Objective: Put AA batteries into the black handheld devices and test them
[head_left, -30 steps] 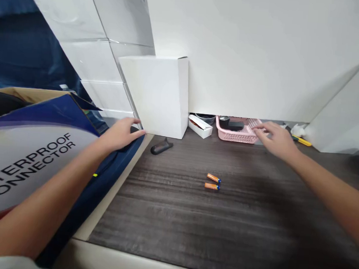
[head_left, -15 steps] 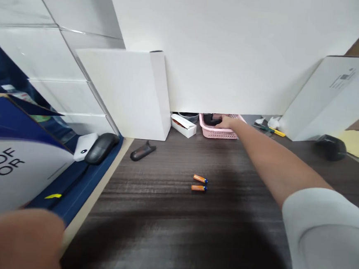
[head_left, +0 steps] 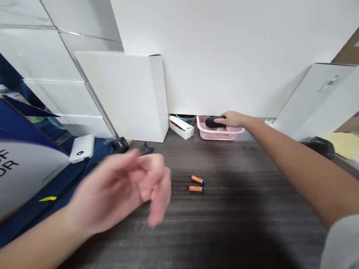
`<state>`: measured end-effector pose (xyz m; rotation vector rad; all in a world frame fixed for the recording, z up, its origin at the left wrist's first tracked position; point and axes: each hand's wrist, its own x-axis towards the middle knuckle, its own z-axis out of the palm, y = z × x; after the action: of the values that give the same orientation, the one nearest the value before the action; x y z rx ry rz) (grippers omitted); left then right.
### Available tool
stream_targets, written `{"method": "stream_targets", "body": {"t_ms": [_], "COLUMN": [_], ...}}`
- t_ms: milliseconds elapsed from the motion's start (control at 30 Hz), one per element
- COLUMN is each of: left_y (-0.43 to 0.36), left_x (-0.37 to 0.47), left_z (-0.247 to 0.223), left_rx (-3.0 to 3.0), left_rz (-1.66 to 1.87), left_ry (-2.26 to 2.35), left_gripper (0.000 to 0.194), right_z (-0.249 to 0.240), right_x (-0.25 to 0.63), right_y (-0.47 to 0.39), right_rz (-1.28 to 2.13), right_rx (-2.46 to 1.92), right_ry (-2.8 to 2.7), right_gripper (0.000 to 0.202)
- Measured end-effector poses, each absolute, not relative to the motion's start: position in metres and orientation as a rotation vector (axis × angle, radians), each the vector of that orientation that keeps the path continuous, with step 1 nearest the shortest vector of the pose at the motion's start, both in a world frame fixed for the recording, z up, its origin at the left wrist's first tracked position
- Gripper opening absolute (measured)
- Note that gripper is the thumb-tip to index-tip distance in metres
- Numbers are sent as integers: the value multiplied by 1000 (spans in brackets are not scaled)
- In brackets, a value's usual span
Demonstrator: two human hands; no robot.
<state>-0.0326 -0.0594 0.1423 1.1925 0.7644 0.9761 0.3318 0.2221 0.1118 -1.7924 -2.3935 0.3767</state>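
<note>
My right hand reaches to the back of the desk and grips a rounded black object, seemingly a computer mouse, inside a pink plastic basket. My left hand hovers over the left side of the desk, palm showing, fingers loosely curled and blurred by motion, with nothing in it. Two orange batteries with blue ends lie side by side mid-desk. Behind the left fingertips shows part of a black plastic cover; the rest of it is hidden.
A small white open box stands left of the basket. White cartons flank the back panel. On the blue cloth at left are a white device and a large blue-and-white box. A black object rests at right.
My left hand has swung in from the lower left corner to above the desk. My right hand stays at the basket, where the black mouse now shows more clearly. The view has shifted slightly.
</note>
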Motion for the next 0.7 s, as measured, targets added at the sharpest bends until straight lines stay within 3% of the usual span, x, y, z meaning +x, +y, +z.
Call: {"method": "stream_targets", "body": {"t_ms": [133,267,433,600,700], "left_y": [-36,-20,-20,-38,-49], "left_x": [-7,23,58,73,72], "left_z": [99,75,99,119,129], "left_rx": [1210,1238,1191,975,874], "left_rz": [758,841,1029,1137,1016], "left_ry": [780,816,626,624,618], "left_gripper": [34,44,54,57,70], "right_z": [119,106,106,118,121], "right_x": [323,273,220,216,214], "right_y": [162,76,-10,-36,-41], "right_rz": [532,1057,1735,1966,2026], "right_rx": [-1687,-1118,-750,-581,-541], "right_ry": [-2128,-1542,-1159,-1130,-1108], "right_gripper": [52,56,57,67,70]}}
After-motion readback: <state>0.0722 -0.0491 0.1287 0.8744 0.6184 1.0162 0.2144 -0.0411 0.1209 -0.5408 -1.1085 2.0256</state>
